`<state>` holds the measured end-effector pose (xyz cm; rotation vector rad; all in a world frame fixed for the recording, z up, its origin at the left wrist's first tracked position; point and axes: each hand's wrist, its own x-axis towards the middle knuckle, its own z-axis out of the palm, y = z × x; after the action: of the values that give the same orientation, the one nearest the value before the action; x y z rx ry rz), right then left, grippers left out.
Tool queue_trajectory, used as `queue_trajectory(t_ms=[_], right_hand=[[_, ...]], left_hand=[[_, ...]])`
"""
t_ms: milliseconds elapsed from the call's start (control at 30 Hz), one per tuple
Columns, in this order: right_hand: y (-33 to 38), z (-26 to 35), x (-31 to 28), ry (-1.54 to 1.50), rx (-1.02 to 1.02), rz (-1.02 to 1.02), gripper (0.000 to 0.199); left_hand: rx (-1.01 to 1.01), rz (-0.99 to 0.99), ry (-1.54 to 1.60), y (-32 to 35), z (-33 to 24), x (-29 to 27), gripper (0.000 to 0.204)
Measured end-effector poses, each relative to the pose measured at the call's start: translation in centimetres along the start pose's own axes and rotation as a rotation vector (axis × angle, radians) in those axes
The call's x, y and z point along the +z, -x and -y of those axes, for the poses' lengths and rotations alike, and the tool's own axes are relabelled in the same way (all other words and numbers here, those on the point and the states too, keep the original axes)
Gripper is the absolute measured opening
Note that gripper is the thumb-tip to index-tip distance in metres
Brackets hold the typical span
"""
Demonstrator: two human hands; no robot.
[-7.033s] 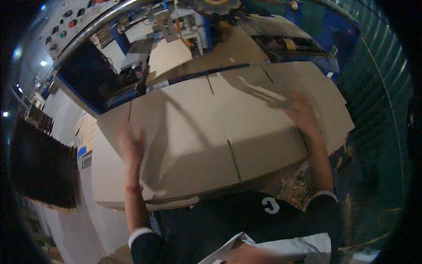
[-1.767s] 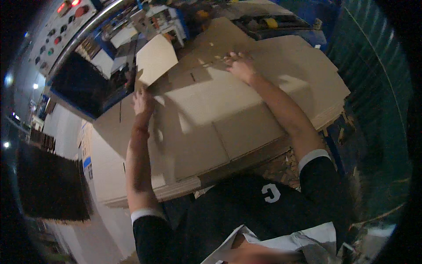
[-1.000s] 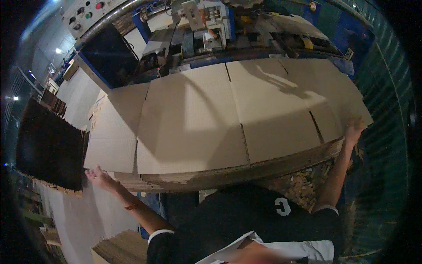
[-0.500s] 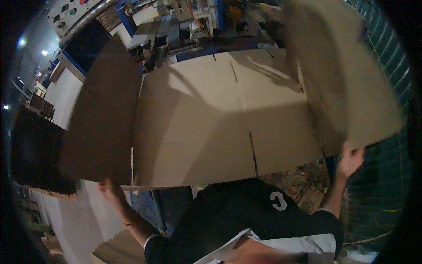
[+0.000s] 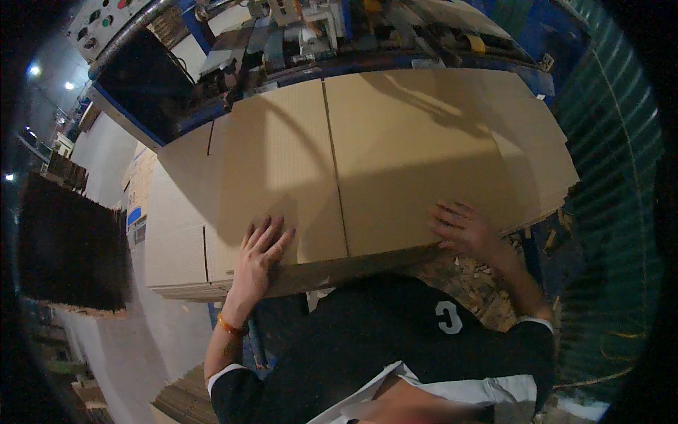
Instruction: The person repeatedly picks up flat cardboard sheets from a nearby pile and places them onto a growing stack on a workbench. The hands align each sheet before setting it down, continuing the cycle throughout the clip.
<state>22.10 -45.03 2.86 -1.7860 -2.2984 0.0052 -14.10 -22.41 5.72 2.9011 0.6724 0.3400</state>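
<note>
"On top of the cardboard stack [image 5: 180, 244], how many sheets are lying folded?"

"One folded sheet [image 5: 395, 169] is lying there, its two panels showing and one dark seam [image 5: 336, 169] running between them from the far edge to the near edge."

"And the hands?"

"Two, both bare. The left hand [image 5: 258, 254] is resting palm down on the left panel, close to the near edge; its fingers are spreading a little and gripping nothing. One orange bracelet [image 5: 232, 326] is circling that wrist. The right hand [image 5: 466, 232] is reaching over the near edge of the right panel, fingers well parted. It's dim there, so I can't tell whether it's pressing or just hovering."

"What's showing to the left of the sheet?"

"Two dark slits [image 5: 205, 254] are marking the board underneath, one far, one near."

"Anything around them?"

"One machine [image 5: 311, 42] is standing beyond the far edge, with one control panel [image 5: 95, 25] sitting at upper left. Two other stacks are showing: one dark stack [image 5: 70, 244] at far left, one brown stack [image 5: 187, 399] at lower left. Scraps [image 5: 484, 283] are lying near the right forearm, too many for counting."
</note>
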Motion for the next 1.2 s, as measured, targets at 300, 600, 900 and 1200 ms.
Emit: queue_trajectory(t_ms=[300, 600, 900, 1200], right_hand=[[-9.0, -10.0, -0.4, 0.273, -0.023, -0.028, 0.063], [-18.9, -17.0, 0.0, 0.217, 0.355, -0.059, 0.059], [-0.1, -9.4, -6.6, -0.004, 0.999, -0.299, 0.052], [7.3, -11.0, -3.1, 0.272, 1.075, -0.519, 0.052]], left_hand=[[0.058, -0.311, -0.013, -9.8, 5.3, 3.0, 0.066], [-0.214, -0.485, -0.308, -22.0, 10.2, 4.1, 0.075], [-0.781, -0.970, -0.158, 0.3, 11.1, -0.7, 0.071], [-1.430, -0.825, 0.008, 10.1, 10.7, 3.6, 0.081]])
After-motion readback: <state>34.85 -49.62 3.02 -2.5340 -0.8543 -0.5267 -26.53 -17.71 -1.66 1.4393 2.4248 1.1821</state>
